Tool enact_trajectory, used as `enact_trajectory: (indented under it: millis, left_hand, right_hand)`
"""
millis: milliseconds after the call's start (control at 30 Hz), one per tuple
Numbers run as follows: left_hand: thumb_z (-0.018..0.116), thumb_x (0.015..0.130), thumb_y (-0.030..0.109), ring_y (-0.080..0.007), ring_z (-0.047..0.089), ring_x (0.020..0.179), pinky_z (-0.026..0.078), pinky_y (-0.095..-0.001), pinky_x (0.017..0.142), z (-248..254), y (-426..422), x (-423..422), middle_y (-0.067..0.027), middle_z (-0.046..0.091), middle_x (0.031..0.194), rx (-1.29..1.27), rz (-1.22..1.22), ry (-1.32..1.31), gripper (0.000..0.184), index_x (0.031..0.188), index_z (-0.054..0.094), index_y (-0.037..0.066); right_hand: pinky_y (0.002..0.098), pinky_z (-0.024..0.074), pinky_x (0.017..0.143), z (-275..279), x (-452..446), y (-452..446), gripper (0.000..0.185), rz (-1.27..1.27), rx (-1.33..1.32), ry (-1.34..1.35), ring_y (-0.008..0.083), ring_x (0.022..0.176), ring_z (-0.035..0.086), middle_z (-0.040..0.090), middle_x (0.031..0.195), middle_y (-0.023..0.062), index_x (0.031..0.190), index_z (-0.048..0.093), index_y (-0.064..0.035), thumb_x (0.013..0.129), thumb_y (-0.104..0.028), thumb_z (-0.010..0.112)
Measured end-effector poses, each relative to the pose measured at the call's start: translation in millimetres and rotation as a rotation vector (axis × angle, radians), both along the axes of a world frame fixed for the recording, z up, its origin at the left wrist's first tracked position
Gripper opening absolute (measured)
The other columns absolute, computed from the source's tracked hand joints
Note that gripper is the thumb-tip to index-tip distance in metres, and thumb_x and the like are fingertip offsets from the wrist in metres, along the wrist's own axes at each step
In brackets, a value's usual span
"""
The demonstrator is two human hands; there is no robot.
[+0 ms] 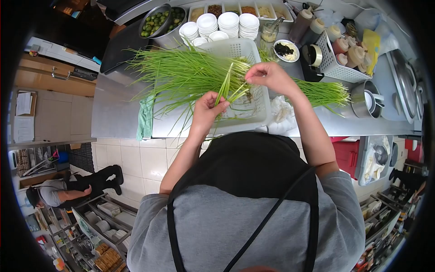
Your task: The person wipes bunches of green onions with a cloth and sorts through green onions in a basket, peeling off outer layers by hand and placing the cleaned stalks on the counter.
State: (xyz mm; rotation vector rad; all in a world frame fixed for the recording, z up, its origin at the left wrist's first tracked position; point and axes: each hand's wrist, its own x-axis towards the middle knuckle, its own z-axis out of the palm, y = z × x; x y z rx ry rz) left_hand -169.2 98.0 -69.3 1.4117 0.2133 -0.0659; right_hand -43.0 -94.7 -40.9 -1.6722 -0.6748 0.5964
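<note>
Over the front of a white perforated basket (263, 102), my left hand (209, 111) is closed around a few green onion stalks (225, 86), their pale ends pointing up and to the right. Beside those ends, my right hand (270, 78) makes a pinch with thumb and forefinger; whatever is between the fingertips is too small to make out. A large heap of long green onions (181, 68) lies across the basket, its leaves spilling over the left side. Some brownish root bits show inside the basket near my right hand.
Another bunch of green onions (321, 93) lies on the steel counter at right, near metal pots (362, 99). A crumpled white bag (282, 111) touches the basket. Behind stand stacked white cups (228, 22), a bowl of limes (156, 22) and bottles (301, 22). A green cloth (145, 117) hangs over the edge.
</note>
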Motion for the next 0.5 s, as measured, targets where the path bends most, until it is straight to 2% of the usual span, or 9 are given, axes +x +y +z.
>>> enact_trajectory:
  millis: [33, 100, 233, 267, 300, 367, 433, 467, 500]
  left_hand:
    - [0.059, 0.075, -0.001, -0.0061, 0.05, 0.061, 0.04, -0.0193, 0.056, 0.2, 0.0, -0.2, -0.0002, 0.054, 0.069, 0.0, 0.001, 0.0, 0.01, 0.079, 0.05, 0.002]
    - [0.059, 0.075, -0.001, -0.0061, 0.05, 0.061, 0.04, -0.0196, 0.056, 0.4, -0.1, -0.9, -0.0003, 0.054, 0.069, 0.0, 0.009, 0.0, 0.01, 0.079, 0.051, 0.003]
    - [0.058, 0.078, 0.003, -0.0079, 0.05, 0.062, 0.04, -0.0208, 0.056, -0.7, 1.5, -0.3, -0.0008, 0.054, 0.069, -0.001, 0.011, 0.011, 0.007, 0.081, 0.051, 0.004]
    - [0.056, 0.078, 0.003, -0.0081, 0.05, 0.062, 0.04, -0.021, 0.056, -0.2, 2.4, 0.1, -0.001, 0.054, 0.07, -0.023, 0.018, 0.024, 0.006, 0.082, 0.051, 0.004]
    - [0.055, 0.079, 0.003, -0.0082, 0.051, 0.063, 0.04, -0.0211, 0.056, 0.1, 2.9, -0.5, -0.0013, 0.054, 0.071, -0.046, 0.025, 0.037, 0.006, 0.083, 0.051, 0.004]
    - [0.054, 0.079, 0.002, -0.0084, 0.051, 0.064, 0.04, -0.0211, 0.057, -1.9, 3.8, -1.8, -0.0016, 0.054, 0.072, -0.076, 0.037, 0.049, 0.006, 0.084, 0.051, 0.003]
    - [0.053, 0.079, 0.001, -0.0086, 0.051, 0.064, 0.04, -0.0211, 0.057, -1.5, 6.2, 2.4, -0.0018, 0.054, 0.073, -0.106, 0.043, 0.047, 0.007, 0.085, 0.051, 0.003]
    - [0.053, 0.078, 0.0, -0.0087, 0.052, 0.065, 0.04, -0.0211, 0.057, -1.8, 7.1, 3.9, -0.0019, 0.054, 0.074, -0.109, 0.05, 0.048, 0.008, 0.086, 0.051, 0.003]
    - [0.052, 0.078, -0.001, -0.0089, 0.052, 0.065, 0.04, -0.0211, 0.058, -3.5, 6.9, 3.3, -0.002, 0.054, 0.074, -0.115, 0.064, 0.054, 0.009, 0.086, 0.051, 0.003]
  right_hand:
    - [0.0211, 0.0434, 0.066, 1.8, 4.5, -2.6, 0.008, 0.001, 0.0, 0.0, 0.0059, 0.07, 0.054, 0.061, 0.076, 0.001, 0.081, 0.062, -0.0008, 0.074, -0.006, 0.062]
    - [0.0205, 0.0429, 0.067, 4.8, 14.7, -6.8, 0.01, -0.174, 0.01, -0.11, 0.0059, 0.072, 0.054, 0.061, 0.079, 0.0009, 0.083, 0.062, -0.001, 0.076, -0.007, 0.061]
    - [0.0198, 0.0417, 0.07, 34.3, 32.9, -19.5, 0.015, -0.761, 0.38, -0.366, 0.0056, 0.076, 0.053, 0.061, 0.082, 0.0007, 0.091, 0.061, -0.0011, 0.078, -0.009, 0.059]
    - [0.026, 0.0443, 0.072, 36.8, 38.2, -21.8, 0.018, -0.891, 0.52, -0.438, 0.0132, 0.076, 0.058, 0.063, 0.083, 0.0066, 0.089, 0.061, -0.0014, 0.074, -0.012, 0.062]
    - [0.026, 0.0443, 0.072, 18.8, 51.4, -24.9, 0.018, -0.887, 0.52, -0.437, 0.0132, 0.076, 0.058, 0.063, 0.083, 0.0066, 0.089, 0.061, -0.0014, 0.074, -0.012, 0.062]
    - [0.0317, 0.0454, 0.071, -48.5, 75.0, -30.5, 0.019, -0.759, -0.452, -0.975, 0.0231, 0.075, 0.06, 0.062, 0.082, 0.012, 0.089, 0.061, -0.0043, 0.072, -0.013, 0.062]
    - [0.0343, 0.0453, 0.07, -85.7, 66.0, -34.0, 0.019, -0.668, -0.443, -1.041, 0.027, 0.076, 0.059, 0.061, 0.085, 0.0144, 0.09, 0.061, -0.0066, 0.072, -0.013, 0.06]
    - [0.0369, 0.0452, 0.07, -91.3, 63.2, -35.0, 0.021, -0.563, -0.434, -1.101, 0.0308, 0.076, 0.057, 0.059, 0.087, 0.0168, 0.092, 0.06, -0.0088, 0.072, -0.014, 0.059]
    - [0.0369, 0.0452, 0.07, -80.0, 61.7, -32.7, 0.021, -0.553, -0.432, -1.107, 0.0308, 0.076, 0.057, 0.059, 0.087, 0.0168, 0.092, 0.06, -0.0088, 0.072, -0.014, 0.059]
